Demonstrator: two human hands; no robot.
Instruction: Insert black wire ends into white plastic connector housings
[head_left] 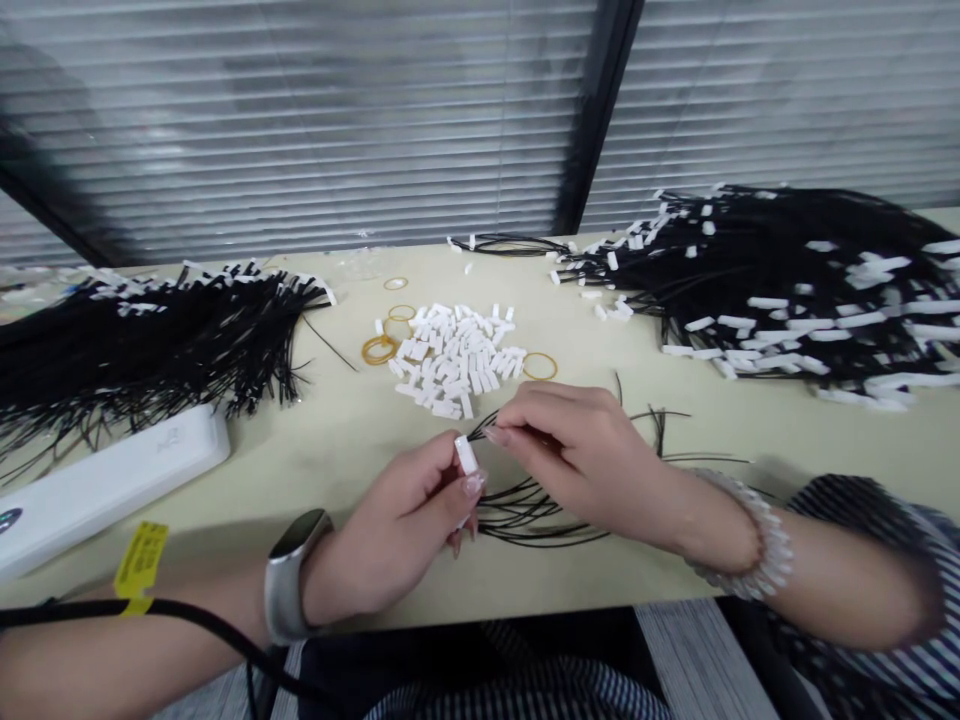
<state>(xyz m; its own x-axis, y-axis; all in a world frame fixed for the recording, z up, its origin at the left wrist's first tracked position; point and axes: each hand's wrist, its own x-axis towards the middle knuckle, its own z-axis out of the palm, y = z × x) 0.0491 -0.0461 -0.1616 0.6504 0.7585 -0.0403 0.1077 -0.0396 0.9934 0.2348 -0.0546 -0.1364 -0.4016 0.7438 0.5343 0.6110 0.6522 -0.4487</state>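
Observation:
My left hand (420, 515) pinches a small white plastic piece (466, 455) between thumb and forefinger. Thin black wires (525, 510) trail to the right from under its fingers. Just right of the white piece, my right hand (577, 450) has its thumb and forefinger closed on the thin black wires (480, 430) that reach toward that piece. Whether a wire enters the piece I cannot tell. Beyond both hands lies a loose pile of small white pieces (454, 360) like the one held.
A heap of black wires (247, 340) lies left, a larger heap with white ends (795, 250) right. Yellow rubber bands (379, 350) ring the pile. A long white device (120, 480) sits front left. A black cable (187, 615) crosses my left forearm. Window blinds (300, 120) stand behind.

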